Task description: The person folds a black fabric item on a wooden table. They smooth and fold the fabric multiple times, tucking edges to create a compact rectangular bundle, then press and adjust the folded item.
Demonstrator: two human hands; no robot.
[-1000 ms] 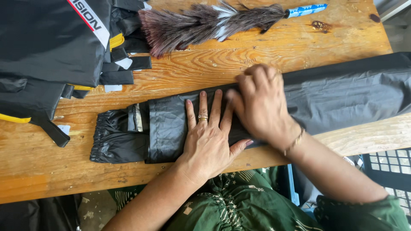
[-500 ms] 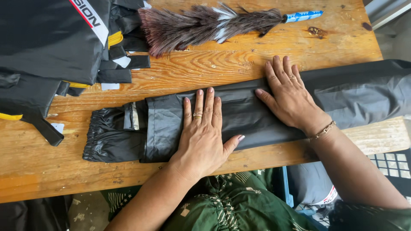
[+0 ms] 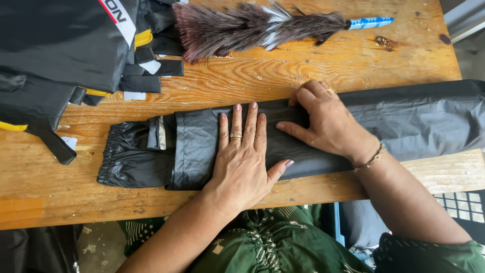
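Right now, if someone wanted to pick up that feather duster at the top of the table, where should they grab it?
Probably by the blue handle of the feather duster, coming from the right. It sticks out bare over the wooden table, thin and stiff, while the feathered head is soft, bushy and lies against the black clothes.

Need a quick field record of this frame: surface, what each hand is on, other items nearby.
surface: wooden table
left hand: flat, palm down on the folded dark grey garment, ring on one finger
right hand: on the same garment, fingers curled at its far edge, bracelet at the wrist
garment: lies lengthwise across the table, gathered black cuff end at the left
feather duster: far side of the table, blue handle, untouched
pile of black garments: far left corner, yellow trim
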